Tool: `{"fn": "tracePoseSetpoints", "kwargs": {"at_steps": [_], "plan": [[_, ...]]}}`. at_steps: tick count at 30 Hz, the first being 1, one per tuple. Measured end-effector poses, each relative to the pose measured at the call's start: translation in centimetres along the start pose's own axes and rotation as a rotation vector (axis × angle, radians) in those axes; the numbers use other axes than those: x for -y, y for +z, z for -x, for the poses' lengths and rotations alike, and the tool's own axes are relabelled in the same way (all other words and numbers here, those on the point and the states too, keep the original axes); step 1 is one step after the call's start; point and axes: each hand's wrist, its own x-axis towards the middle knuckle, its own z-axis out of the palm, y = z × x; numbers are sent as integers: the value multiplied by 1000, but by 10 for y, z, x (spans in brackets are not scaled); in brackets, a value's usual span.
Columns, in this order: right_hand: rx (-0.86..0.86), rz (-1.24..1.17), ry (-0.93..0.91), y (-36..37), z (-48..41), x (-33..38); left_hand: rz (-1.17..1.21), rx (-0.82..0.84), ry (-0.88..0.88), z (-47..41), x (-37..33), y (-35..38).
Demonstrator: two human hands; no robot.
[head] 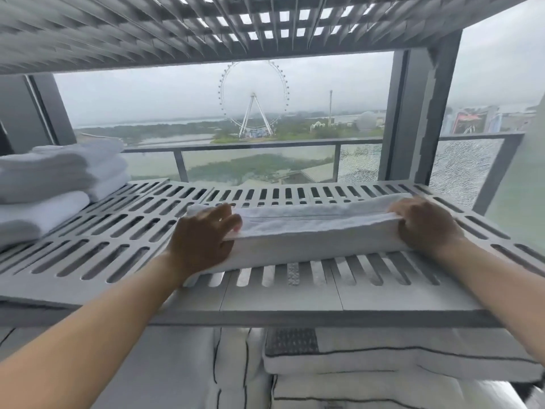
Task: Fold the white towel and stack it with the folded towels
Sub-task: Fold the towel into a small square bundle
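Note:
A white towel (pixel 312 231), folded into a long narrow band, lies across the slotted grey shelf (pixel 118 231). My left hand (pixel 203 234) grips its left end, fingers curled over the top layer. My right hand (pixel 424 224) grips the right end, fingers tucked into the fold. A stack of folded white towels (pixel 56 178) sits at the shelf's far left, well apart from both hands.
A second slotted shelf (pixel 206 22) hangs close overhead. A grey upright post (pixel 413 119) stands at the back right, with a window and balcony rail behind. White pillows with black piping (pixel 383 361) fill the level below the shelf.

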Motion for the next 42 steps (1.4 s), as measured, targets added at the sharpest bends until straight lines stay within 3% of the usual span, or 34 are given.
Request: {"fn": "tracePoseSetpoints", "kwargs": {"at_steps": [5, 10, 15, 18, 22, 28, 32, 36, 39, 42], "plan": [[45, -4, 57, -1, 6, 4, 91, -16, 26, 14, -11, -13], [30, -181, -307, 2, 13, 21, 137, 85, 45, 22, -16, -11], [-16, -240, -284, 10, 14, 14, 82, 112, 44, 19, -9, 1], [60, -209, -238, 13, 10, 16, 35, 169, -62, 12, -4, 12], [243, -131, -193, 12, 4, 25, -163, 404, -297, -14, -10, 28], [-8, -120, -279, 9, 16, 27, -155, 414, -216, -25, -20, 48], [-8, -122, -221, 4, 18, 28, -237, 534, -242, -18, -6, 47], [40, -249, -240, -7, 8, 39, -29, 543, -315, -16, -11, 40], [19, -380, -156, -7, -16, 61, 36, 465, -262, -31, -18, 37], [180, -369, -125, 2, -38, 90, 228, 495, -231, -58, -31, 44]]}}
